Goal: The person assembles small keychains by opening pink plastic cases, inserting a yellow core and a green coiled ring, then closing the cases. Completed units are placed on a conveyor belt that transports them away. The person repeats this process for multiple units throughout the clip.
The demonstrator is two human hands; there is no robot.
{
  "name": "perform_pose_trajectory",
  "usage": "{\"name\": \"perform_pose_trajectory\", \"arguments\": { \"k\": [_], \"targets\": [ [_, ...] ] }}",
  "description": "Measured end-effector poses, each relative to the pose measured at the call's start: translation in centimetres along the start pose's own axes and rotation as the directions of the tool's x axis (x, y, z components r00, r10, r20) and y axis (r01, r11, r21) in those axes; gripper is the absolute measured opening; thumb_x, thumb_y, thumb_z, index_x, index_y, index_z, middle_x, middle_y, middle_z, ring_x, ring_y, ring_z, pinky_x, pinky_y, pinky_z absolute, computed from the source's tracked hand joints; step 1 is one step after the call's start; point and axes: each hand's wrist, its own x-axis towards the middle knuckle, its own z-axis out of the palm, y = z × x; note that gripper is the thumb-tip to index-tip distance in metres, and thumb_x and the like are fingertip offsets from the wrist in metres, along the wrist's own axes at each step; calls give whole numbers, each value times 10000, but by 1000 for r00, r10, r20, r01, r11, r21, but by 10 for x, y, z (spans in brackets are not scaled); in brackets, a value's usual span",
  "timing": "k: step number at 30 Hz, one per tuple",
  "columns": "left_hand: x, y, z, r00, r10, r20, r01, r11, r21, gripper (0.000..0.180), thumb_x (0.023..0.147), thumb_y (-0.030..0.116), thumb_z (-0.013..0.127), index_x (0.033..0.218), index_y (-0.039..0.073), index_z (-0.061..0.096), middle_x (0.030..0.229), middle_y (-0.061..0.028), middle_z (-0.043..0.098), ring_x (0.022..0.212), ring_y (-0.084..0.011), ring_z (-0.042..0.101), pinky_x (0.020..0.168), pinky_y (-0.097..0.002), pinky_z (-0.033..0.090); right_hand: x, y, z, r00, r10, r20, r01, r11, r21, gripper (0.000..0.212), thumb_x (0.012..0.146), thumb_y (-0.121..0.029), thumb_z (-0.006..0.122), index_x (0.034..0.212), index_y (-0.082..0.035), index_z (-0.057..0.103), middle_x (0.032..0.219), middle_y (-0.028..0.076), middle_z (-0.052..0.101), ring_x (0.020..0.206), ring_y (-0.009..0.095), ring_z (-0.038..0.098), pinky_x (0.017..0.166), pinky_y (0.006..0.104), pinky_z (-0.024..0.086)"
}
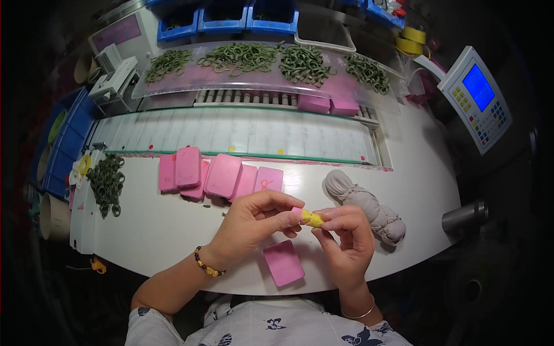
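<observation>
One small yellow piece (311, 218), pink at its left end: held between both hands, over the white table (144, 233), near its front edge.

Left hand (251, 222): thumb and fingers pinched on the piece's left end; beaded bracelet (206, 264) at the wrist.

Right hand (349, 236): fingertips pinched on the piece's right end; thin bangle (362, 312) at the wrist.

One pink block (284, 263): flat on the table, just below the hands, apart from the others.

Group of pink blocks (224, 175): beyond the left hand, some overlapping.

One grey cloth bundle (366, 207): just beyond the right hand, lying slantwise.

Dark green rings (107, 181): a heap at the table's left side.

One keypad unit (476, 101), blue screen: far right.
</observation>
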Motion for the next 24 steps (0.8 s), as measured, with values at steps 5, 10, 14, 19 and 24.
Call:
{"name": "perform_pose_trajectory", "arguments": {
  "k": [5,10,14,19,24],
  "targets": [
    [-1,3,1,999,-44,-3,45,998,40,225,957,100,686,1143,-25,665,955,-77,712,825,-130,691,753,-264,578,2,-1,0,985,-170,41,174,969,-174,284,735,160,743,928,-21,642,1010,127,668,915,244,693,778,319,570],
    [-3,1,0,1000,11,11,-13,993,119,208,943,41,681,1138,-27,654,968,-92,715,834,-152,707,762,-273,585,-1,-3,-5,996,-60,67,67,991,-115,275,750,148,754,949,-4,639,1024,134,668,909,232,705,792,318,586],
    [-5,-7,2,987,161,20,-162,959,234,271,911,34,721,1162,-24,635,987,-76,700,876,-142,697,802,-272,580,3,-7,-3,978,202,53,-208,960,186,239,800,145,724,986,25,633,1083,129,644,973,194,678,877,298,582],
    [-3,-12,2,872,461,164,-480,743,466,307,863,44,767,1142,-12,652,967,-74,680,856,-137,674,777,-278,568,5,-1,-3,971,182,156,-220,937,273,282,848,137,679,1107,36,634,1193,144,595,1074,190,644,926,305,568],
    [1,-9,1,722,650,236,-610,438,660,293,798,14,786,1063,14,661,896,-96,664,762,-217,653,680,-316,539,7,-9,1,912,380,153,-408,808,425,339,856,32,727,1185,17,644,1236,125,599,1078,178,634,925,326,550]
  ]
}}
